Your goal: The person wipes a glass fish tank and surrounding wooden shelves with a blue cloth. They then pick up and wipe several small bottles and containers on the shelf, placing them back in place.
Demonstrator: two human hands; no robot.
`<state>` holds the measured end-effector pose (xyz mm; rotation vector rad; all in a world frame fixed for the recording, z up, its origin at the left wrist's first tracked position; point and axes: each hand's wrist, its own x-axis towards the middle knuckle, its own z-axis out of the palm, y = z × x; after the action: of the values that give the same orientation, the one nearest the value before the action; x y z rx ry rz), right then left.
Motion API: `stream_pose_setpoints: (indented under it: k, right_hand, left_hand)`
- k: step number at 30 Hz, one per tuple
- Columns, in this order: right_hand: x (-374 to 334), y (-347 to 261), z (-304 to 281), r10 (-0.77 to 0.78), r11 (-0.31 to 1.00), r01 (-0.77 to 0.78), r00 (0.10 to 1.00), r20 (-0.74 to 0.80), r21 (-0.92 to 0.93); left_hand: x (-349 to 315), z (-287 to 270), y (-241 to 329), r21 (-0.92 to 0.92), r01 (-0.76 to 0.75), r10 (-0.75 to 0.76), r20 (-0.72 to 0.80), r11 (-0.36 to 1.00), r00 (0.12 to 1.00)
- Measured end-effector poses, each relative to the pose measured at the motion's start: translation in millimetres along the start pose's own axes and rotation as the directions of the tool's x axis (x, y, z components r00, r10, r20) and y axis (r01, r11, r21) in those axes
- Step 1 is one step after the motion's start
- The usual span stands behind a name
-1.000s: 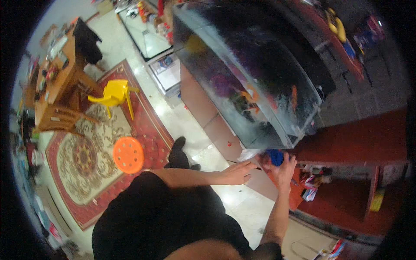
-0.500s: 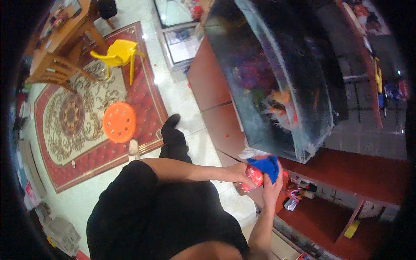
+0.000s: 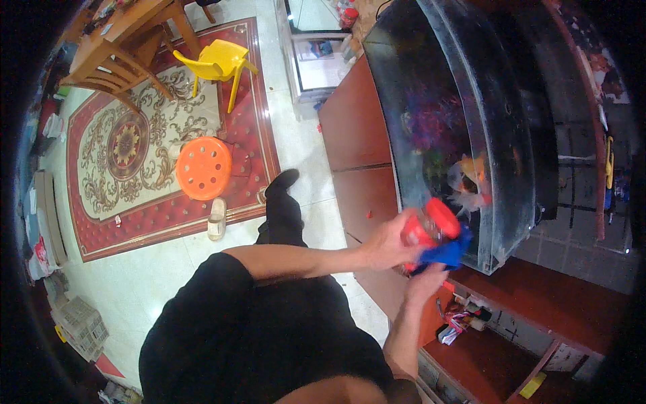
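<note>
Red-lidded jar is clamped in left hand, right hand gripping blue cloth at its five o'clock, hands nearly together, fish tank at one o'clock.

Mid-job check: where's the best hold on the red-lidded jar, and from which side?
Probably around the jar's body below its red lid, from the person's left, where the left hand wraps it. The rounded side suits a curled grip, and the lid end tilts away rightward. The blue cloth at the right hand crowds the lower right.
</note>
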<state>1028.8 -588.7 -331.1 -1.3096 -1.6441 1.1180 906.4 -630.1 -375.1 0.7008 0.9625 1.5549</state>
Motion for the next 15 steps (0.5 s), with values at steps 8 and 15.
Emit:
stream_pose_setpoints:
  k: [8,15]
  right_hand:
    - [-12,8,-31,0.023,0.569,-0.367,0.902,0.432,0.736]
    - [-55,17,-5,0.465,0.368,-0.490,0.833,0.300,0.791]
  left_hand:
    - [-22,10,20,-0.046,0.008,0.006,0.314,0.999,0.949]
    - [0,12,21,0.584,-0.496,0.538,0.117,0.643,0.835]
